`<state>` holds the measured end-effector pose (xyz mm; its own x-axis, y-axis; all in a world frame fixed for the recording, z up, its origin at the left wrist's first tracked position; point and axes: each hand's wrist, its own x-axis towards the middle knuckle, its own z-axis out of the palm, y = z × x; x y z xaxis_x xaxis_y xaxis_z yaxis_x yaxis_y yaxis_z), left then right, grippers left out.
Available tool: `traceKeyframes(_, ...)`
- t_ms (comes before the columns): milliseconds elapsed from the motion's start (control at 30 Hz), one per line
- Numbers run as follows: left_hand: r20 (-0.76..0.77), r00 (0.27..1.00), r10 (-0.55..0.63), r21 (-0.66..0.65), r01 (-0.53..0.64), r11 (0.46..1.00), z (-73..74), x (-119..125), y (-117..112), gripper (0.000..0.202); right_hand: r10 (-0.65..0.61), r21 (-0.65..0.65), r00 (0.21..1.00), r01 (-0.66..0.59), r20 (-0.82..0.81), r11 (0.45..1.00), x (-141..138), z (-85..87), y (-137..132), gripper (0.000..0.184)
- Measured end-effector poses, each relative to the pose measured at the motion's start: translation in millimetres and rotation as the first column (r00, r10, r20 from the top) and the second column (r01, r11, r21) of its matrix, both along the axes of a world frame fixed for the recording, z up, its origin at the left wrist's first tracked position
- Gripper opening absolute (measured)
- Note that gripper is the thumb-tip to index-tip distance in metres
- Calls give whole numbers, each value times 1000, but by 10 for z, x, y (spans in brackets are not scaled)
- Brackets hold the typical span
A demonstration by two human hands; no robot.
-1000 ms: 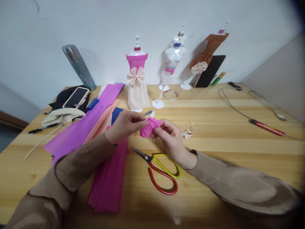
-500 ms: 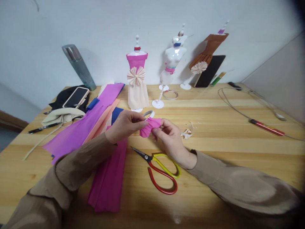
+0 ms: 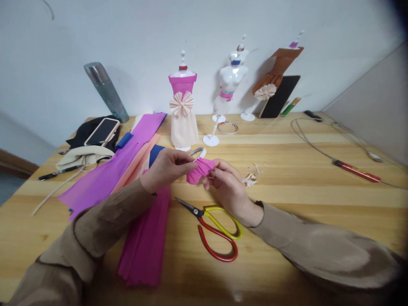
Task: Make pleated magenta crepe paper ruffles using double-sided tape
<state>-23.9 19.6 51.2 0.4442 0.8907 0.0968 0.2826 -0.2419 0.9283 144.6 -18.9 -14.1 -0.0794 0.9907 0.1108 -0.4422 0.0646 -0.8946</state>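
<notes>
Between my two hands is a small piece of pleated pink crepe paper [image 3: 200,171], its folds fanned out. My left hand [image 3: 168,168] pinches its left side between thumb and fingers. At the paper's right edge, my right hand [image 3: 228,187] has its fingertips closed on it. A white roll of tape [image 3: 201,151] shows just behind the paper; whether a hand touches it I cannot tell. Below the hands lie scissors [image 3: 207,225] with one red and one yellow handle. Long magenta crepe paper [image 3: 146,242] lies under my left forearm.
A small dress form [image 3: 183,102] in a pink and cream paper dress stands behind my hands, with more forms [image 3: 234,76] to its right. Purple paper [image 3: 127,157], a phone [image 3: 102,131] and a bottle [image 3: 106,93] are at left. A red-handled corded tool [image 3: 357,171] lies at right.
My right fingers have shifted slightly on the paper's right edge, the thumb drawing back a little. My left hand keeps its pinch in the same place.
</notes>
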Motion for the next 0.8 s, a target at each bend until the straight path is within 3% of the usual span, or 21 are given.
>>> traceKeyframes(167, 1, 998, -57, -42, 57, 997, -11, 10, -19, 22, -72, 12, 996, 71, 49, 997, 45, 65, 32, 27)
traceKeyframes(433, -39, 995, -91, -11, 90, 996, -2, 14, -30, 22, -52, 31, 972, 46, 229, 998, 31, 77, 34, 20)
traceKeyframes(600, -53, 992, -117, 7, 118, 993, 14, 19, -46, 23, -19, 52, 974, 7, 227, 999, 45, 41, 47, 24)
traceKeyframes(700, -79, 988, -133, -2, 133, 991, 19, 17, -52, 24, -136, 104, 959, 113, 248, 988, 77, 45, 72, 25)
traceKeyframes(800, -153, 977, -146, 23, 151, 988, 10, 4, -38, 25, -336, 251, 879, 260, 338, 932, 145, 131, 121, 17)
